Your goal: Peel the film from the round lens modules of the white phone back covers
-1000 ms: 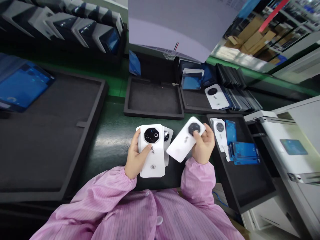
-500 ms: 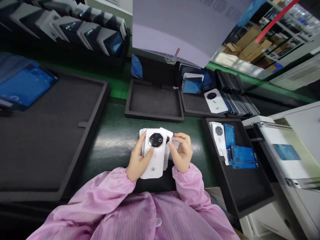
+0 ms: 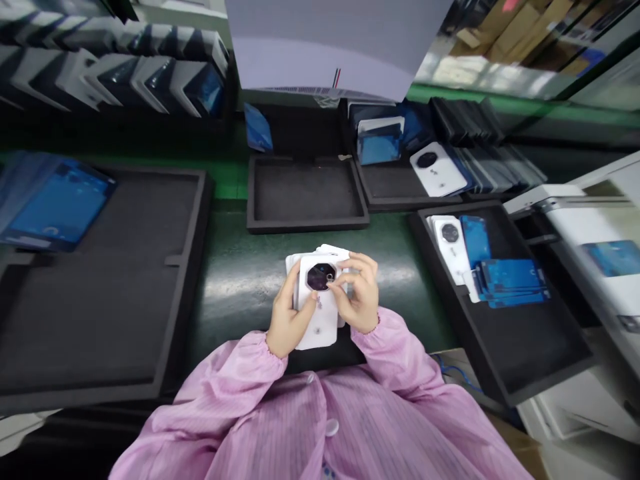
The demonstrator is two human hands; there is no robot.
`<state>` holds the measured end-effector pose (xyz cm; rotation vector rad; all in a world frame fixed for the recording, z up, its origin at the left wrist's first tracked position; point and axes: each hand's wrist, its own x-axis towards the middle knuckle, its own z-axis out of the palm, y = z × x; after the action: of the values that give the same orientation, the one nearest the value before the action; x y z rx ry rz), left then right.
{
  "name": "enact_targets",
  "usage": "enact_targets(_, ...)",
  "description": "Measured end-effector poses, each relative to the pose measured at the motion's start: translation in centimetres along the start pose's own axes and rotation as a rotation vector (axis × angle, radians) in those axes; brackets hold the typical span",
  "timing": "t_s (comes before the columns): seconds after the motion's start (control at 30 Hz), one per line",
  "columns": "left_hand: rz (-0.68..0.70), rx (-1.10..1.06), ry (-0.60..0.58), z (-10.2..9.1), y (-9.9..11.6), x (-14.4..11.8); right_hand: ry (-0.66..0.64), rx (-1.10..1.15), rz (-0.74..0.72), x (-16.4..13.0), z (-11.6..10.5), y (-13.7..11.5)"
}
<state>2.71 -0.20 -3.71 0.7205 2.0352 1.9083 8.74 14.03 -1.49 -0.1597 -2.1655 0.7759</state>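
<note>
A white phone back cover [image 3: 320, 323] with a dark octagonal camera window [image 3: 320, 277] lies on top of a small stack of similar white covers. My left hand [image 3: 290, 320] grips the stack from the left, thumb on the front just below the camera window. My right hand [image 3: 359, 293] is closed, its thumb and forefinger pinched together at the window's right edge. Whatever sits between those fingertips is too small to make out. The other right fingers curl over the stack's upper right corner.
A large black tray [image 3: 187, 267] with blue-filmed panels is on the left. A smaller black tray [image 3: 307, 225] stands ahead. On the right, another tray [image 3: 540, 347] holds white covers [image 3: 453, 250] and blue-film pieces [image 3: 515, 280]. Rows of panels [image 3: 165, 83] stand at the back left.
My right hand has moved left, from the cover behind onto the camera window of the top cover. My left hand keeps its grip. The view has shifted.
</note>
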Motion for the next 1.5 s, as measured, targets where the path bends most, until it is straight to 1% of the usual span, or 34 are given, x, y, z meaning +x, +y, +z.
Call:
enact_targets(0.07,-0.094,-0.125,-0.004,-0.1,0.1,0.2,0.005,0.017,-0.202,-0.2,0.2,0.0)
enact_targets(0.1,-0.129,-0.172,0.003,-0.1,0.2,0.3,-0.012,0.058,-0.278,-0.3,0.3,0.1)
enact_targets(0.17,-0.168,-0.225,0.035,-0.2,0.2,0.4,-0.071,0.167,-0.379,-0.5,0.5,0.3)
enact_targets(0.23,-0.178,-0.231,0.064,-0.3,0.3,0.4,-0.128,0.254,-0.415,-0.8,0.7,0.5)
enact_targets(0.4,-0.187,-0.197,0.067,-0.5,0.4,0.4,-0.116,0.33,-0.394,-1.3,0.8,0.7)
enact_targets(0.63,-0.137,-0.167,0.057,-0.5,0.5,0.2,-0.096,0.348,-0.427,-1.2,0.7,0.9)
enact_targets(1.07,-0.052,-0.12,0.083,-0.6,0.3,-0.2,-0.079,0.372,-0.443,-1.5,0.7,1.1)
enact_targets(1.33,-0.077,-0.132,0.073,-0.6,0.2,-0.1,-0.076,0.337,-0.434,-1.4,0.5,1.0)
enact_targets(1.5,-0.11,-0.137,0.085,-0.5,0.2,-0.3,-0.027,0.253,-0.38,-1.1,0.5,0.8)
